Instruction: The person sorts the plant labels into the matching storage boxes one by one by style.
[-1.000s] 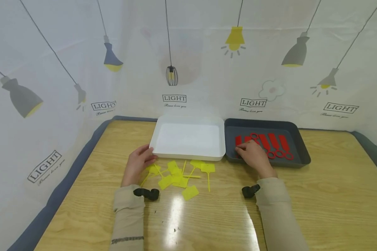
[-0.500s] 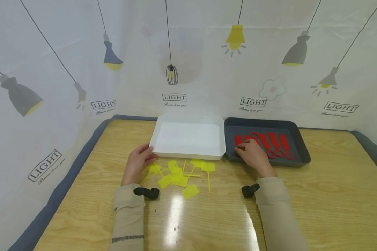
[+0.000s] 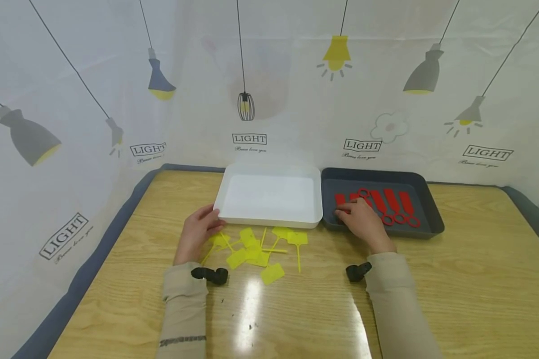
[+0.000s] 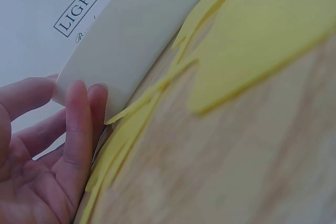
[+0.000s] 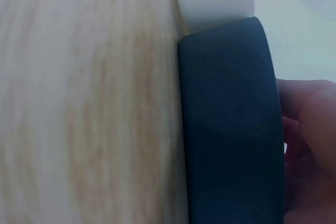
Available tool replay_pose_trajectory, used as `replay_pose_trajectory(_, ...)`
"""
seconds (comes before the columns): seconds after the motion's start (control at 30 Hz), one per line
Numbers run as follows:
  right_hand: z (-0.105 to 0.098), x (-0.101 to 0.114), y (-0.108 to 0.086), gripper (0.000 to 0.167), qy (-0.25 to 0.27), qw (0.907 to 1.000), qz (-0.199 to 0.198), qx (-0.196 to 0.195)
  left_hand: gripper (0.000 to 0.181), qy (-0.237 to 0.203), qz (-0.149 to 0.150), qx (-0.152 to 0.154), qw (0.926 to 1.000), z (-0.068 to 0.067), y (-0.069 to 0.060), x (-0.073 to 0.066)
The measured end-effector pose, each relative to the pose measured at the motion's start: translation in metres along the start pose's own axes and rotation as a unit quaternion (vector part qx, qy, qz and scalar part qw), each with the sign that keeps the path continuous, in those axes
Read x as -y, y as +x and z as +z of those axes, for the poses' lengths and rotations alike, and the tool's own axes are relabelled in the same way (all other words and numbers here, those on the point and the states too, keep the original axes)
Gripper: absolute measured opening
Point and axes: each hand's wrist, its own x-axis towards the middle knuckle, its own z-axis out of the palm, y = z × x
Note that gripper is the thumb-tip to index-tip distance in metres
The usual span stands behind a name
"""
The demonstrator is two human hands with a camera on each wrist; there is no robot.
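My left hand [image 3: 196, 235] grips the white tray [image 3: 269, 222]; yellow tags [image 3: 253, 253] remain outside, before it. Red tags [image 3: 391, 201] already lie in the dark tray [image 3: 413, 234] right of it; whether my right hand [image 3: 364, 224] pinches one, I cannot tell.

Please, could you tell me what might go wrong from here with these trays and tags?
The left hand holds the corner of the white tray; a tug might drag the tray over the yellow tags beside it. Those tags overlap with crossed stems, so lifting one could pull others along. The right hand reaches over red tags in the dark tray and might nudge them.
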Motion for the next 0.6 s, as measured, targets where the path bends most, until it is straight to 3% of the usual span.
replay_pose_trajectory(0.37, -0.007, 0.0, -0.005, 0.034, 0.055, 0.9969, -0.017, -0.053, 0.055, 0.003, 0.005, 0.002, 1.0, 0.0, 0.001, 0.002)
replay_pose_trajectory(0.6, -0.015, -0.003, -0.011, 0.041, 0.073, 0.9958, -0.027, -0.049, 0.054, -0.001, 0.006, 0.005, 1.0, 0.0, 0.001, 0.001)
